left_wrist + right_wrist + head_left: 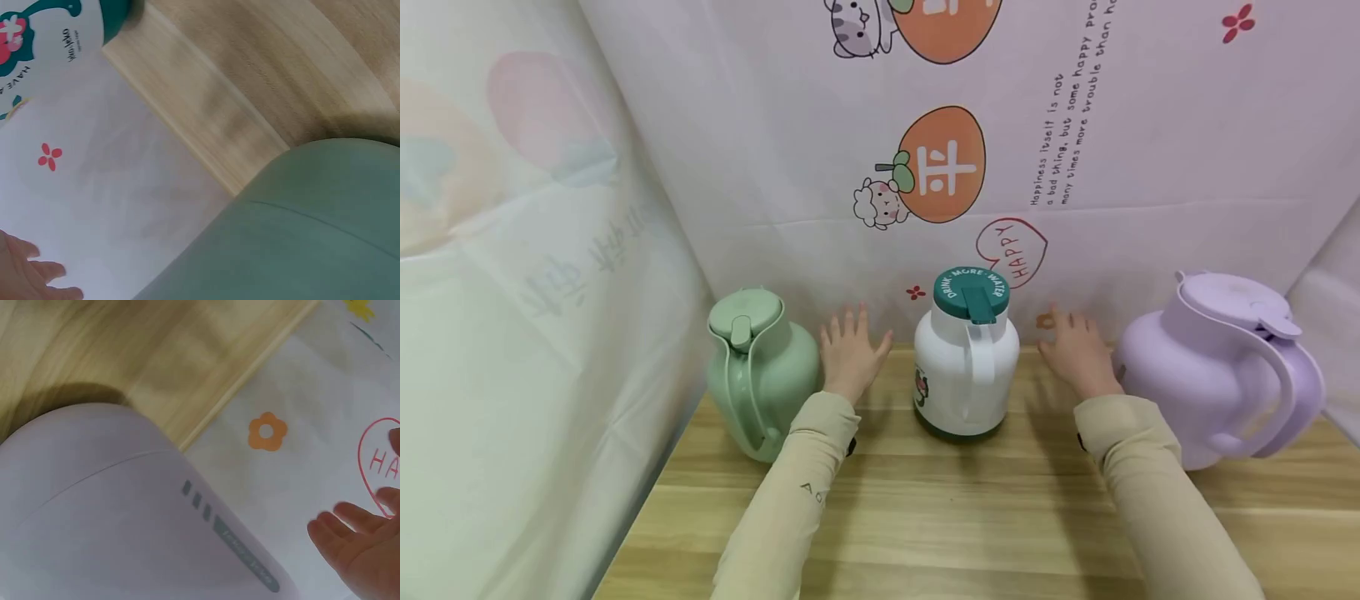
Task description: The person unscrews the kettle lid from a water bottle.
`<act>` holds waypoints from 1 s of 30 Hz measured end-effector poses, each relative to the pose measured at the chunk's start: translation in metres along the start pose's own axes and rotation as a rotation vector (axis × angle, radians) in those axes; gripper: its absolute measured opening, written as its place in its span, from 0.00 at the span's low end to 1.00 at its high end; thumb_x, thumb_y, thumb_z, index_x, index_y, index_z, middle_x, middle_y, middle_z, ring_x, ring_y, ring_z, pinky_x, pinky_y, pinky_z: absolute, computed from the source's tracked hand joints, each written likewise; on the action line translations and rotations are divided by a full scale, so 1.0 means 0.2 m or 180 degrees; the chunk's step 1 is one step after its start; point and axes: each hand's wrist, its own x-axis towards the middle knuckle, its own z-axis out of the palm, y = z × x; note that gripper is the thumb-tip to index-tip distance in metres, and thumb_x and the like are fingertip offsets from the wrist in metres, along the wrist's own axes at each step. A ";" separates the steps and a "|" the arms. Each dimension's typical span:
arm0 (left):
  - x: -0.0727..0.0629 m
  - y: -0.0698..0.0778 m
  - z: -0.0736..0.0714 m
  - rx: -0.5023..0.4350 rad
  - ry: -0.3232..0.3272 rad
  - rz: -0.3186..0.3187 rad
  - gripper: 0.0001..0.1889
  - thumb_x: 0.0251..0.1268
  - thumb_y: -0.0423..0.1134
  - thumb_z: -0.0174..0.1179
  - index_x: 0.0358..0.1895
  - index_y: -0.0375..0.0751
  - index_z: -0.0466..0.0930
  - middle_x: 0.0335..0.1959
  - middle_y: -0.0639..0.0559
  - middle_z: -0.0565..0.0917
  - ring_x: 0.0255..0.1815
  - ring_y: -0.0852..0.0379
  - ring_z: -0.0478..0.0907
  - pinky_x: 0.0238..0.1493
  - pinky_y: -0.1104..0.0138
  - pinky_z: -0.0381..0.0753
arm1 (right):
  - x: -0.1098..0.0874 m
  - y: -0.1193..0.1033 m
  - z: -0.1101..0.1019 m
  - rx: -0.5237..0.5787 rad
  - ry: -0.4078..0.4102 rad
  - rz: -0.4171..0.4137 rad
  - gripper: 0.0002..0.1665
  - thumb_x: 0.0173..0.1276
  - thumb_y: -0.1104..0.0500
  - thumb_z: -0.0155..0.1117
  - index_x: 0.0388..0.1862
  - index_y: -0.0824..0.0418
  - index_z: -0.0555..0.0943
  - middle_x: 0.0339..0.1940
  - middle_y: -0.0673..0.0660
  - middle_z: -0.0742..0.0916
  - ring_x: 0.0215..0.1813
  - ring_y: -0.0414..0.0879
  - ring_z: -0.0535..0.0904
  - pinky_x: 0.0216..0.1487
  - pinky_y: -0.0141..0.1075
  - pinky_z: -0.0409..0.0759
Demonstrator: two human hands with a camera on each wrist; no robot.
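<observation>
My left hand [851, 354], fingers spread and straight, is between a green thermos jug [763, 375] and a white jug with a dark green lid [967, 354]. It holds nothing and is nearest the green jug, whose rounded body [312, 219] fills the lower right of the left wrist view. On the other side, my right hand [1078, 354] extends its fingers just left of a purple thermos jug [1210, 367], holding nothing. The purple jug's body [125, 519] shows large in the right wrist view, beside the fingers [350, 528]. All three jugs stand upright with lids on.
A wooden table [925, 517] bears the jugs. Behind its back edge hangs a white printed cloth [790, 167] with orange fruit and animal drawings. Another pale cloth [512, 375] hangs along the left side.
</observation>
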 end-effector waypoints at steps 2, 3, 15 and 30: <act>-0.02 0.03 -0.05 0.0004 -0.0110 -0.0032 0.39 0.71 0.66 0.34 0.77 0.46 0.44 0.77 0.42 0.52 0.78 0.39 0.46 0.78 0.48 0.45 | 0.00 -0.01 -0.02 0.0074 -0.0031 0.0021 0.39 0.70 0.56 0.48 0.74 0.71 0.50 0.67 0.82 0.61 0.66 0.77 0.56 0.66 0.68 0.60; -0.02 0.03 -0.06 0.0024 -0.0111 -0.0031 0.38 0.72 0.65 0.35 0.77 0.45 0.46 0.77 0.42 0.54 0.78 0.39 0.48 0.78 0.48 0.47 | 0.00 -0.01 -0.03 0.0105 -0.0049 0.0031 0.39 0.70 0.56 0.48 0.73 0.73 0.51 0.66 0.82 0.63 0.66 0.77 0.58 0.66 0.67 0.61; -0.05 0.11 -0.29 -0.0283 0.0002 0.0091 0.25 0.73 0.51 0.45 0.63 0.37 0.71 0.58 0.41 0.80 0.55 0.43 0.79 0.55 0.54 0.80 | -0.02 -0.14 -0.15 0.0625 0.0292 -0.0002 0.32 0.69 0.59 0.41 0.66 0.79 0.62 0.62 0.78 0.73 0.61 0.70 0.71 0.62 0.60 0.71; -0.22 0.12 -0.62 -0.1676 0.0101 0.0024 0.21 0.68 0.44 0.48 0.61 0.42 0.75 0.56 0.45 0.82 0.57 0.48 0.79 0.58 0.57 0.79 | -0.04 -0.42 -0.37 0.1366 0.0658 0.0087 0.28 0.74 0.55 0.40 0.67 0.68 0.68 0.62 0.70 0.77 0.55 0.62 0.77 0.52 0.52 0.80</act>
